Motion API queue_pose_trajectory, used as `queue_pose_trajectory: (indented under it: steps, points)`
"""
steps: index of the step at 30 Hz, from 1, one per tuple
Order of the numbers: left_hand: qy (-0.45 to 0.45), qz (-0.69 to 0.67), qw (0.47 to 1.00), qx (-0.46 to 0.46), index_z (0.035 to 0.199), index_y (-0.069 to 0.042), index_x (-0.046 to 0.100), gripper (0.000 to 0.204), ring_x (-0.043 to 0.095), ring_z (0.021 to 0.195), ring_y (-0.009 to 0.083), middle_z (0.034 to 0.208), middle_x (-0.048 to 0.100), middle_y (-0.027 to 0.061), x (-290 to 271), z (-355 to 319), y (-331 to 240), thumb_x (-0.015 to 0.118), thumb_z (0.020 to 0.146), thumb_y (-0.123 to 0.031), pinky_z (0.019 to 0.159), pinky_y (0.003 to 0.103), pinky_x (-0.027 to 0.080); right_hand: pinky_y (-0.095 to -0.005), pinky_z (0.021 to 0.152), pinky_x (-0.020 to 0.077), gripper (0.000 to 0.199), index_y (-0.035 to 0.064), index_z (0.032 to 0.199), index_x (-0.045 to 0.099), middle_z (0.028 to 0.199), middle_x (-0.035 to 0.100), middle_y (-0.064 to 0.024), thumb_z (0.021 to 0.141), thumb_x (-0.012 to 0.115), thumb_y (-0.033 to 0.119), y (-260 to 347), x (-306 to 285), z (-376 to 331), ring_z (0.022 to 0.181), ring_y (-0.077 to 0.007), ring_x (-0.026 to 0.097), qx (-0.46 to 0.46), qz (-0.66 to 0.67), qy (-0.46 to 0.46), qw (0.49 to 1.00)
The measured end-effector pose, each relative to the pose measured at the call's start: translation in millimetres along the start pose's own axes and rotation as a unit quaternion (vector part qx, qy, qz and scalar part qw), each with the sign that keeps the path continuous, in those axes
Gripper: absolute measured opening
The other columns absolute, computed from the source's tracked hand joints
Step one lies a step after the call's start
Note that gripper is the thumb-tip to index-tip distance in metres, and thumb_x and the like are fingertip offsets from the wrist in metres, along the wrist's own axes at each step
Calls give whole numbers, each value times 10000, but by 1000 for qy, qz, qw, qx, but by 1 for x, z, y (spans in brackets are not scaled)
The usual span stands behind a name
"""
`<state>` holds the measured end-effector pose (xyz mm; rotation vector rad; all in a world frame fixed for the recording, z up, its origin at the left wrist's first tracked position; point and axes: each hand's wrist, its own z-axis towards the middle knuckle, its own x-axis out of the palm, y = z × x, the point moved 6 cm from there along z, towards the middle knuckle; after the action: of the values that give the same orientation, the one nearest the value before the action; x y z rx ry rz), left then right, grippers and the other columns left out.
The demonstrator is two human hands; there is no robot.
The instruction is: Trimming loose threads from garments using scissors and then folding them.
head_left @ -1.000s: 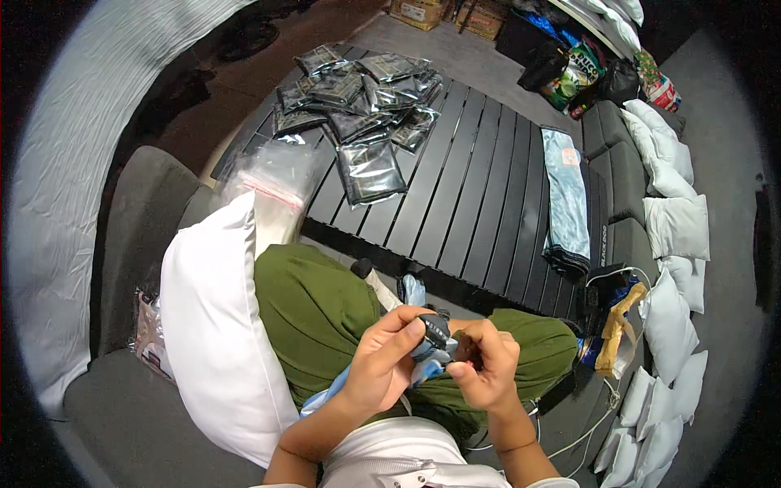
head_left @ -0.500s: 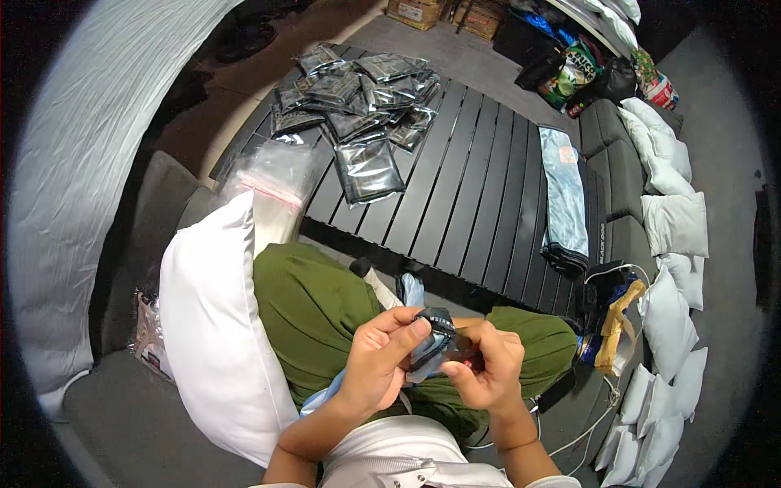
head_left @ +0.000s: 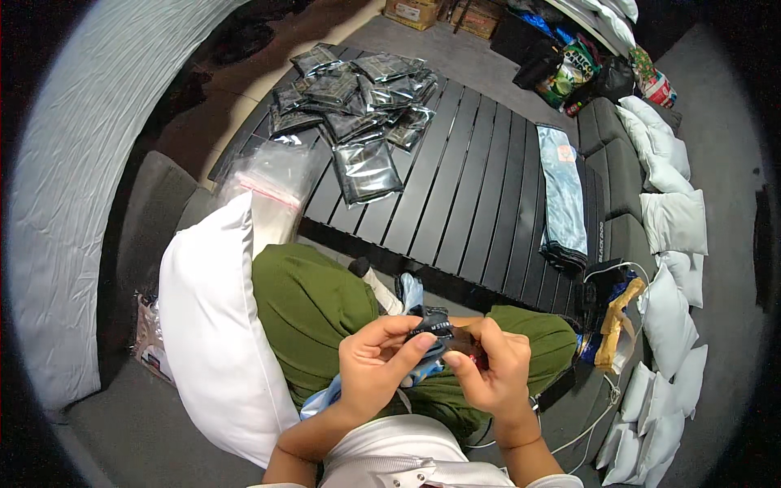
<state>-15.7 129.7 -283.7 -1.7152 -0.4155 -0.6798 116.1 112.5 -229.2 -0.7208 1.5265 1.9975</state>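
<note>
In front of my lap, my left hand [head_left: 376, 358] pinches a black elastic band [head_left: 436, 326] with white lettering between thumb and fingers. My right hand [head_left: 496, 366] is closed close beside it, its thumb and fingers at the band's right end. A small dark brown piece shows between the two hands, but I cannot make out what it is. Light blue cloth [head_left: 321, 400] hangs below the band and lies across my green trousers [head_left: 317, 301]. More of this blue cloth [head_left: 411, 291] shows beyond the hands, between my knees.
Ahead stands a black slatted table [head_left: 455, 171] with a pile of black packets [head_left: 366, 169] in clear plastic. Clear bags [head_left: 272, 183] lie at its left edge, folded light blue cloths [head_left: 563, 191] at its right. A white pillow [head_left: 215, 333] leans at my left. White cables [head_left: 598, 419] run on my right.
The black band has turned so its lettering faces me more fully. My left fingers have shifted along it, and my right hand has moved slightly right.
</note>
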Motion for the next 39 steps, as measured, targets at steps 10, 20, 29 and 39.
queue_pose_trajectory:
  steps: [10,20,29,39]
  points:
    - [12,2,1000,20,953,51,563,154,565,758,68,858,616,77,-2,3,-1,578,811,-7,657,183,460,-285,380,339,219,33,678,501,447,409,-58,725,659,178,1,-3,3,364,-196,448,-31,-15,-12,999]
    - [15,-37,999,26,762,-15,493,89,527,799,113,908,558,112,0,14,-3,550,810,-64,754,247,428,-192,426,244,474,50,776,364,686,429,-41,756,597,462,-28,-5,-11,480,-59,296,80,318,-160,931]
    - [57,-132,986,-83,858,13,535,110,566,797,137,1104,543,180,28,15,-2,542,842,-96,722,265,474,-173,463,341,294,61,785,335,860,558,-128,735,591,-73,3,2,-4,507,-51,366,-74,219,-152,961]
    - [76,-137,987,-38,964,28,567,189,558,861,106,935,607,81,38,14,-13,605,780,5,803,259,442,-217,585,417,296,94,786,304,783,521,-127,753,561,-49,4,-2,10,661,-110,466,89,628,-73,770]
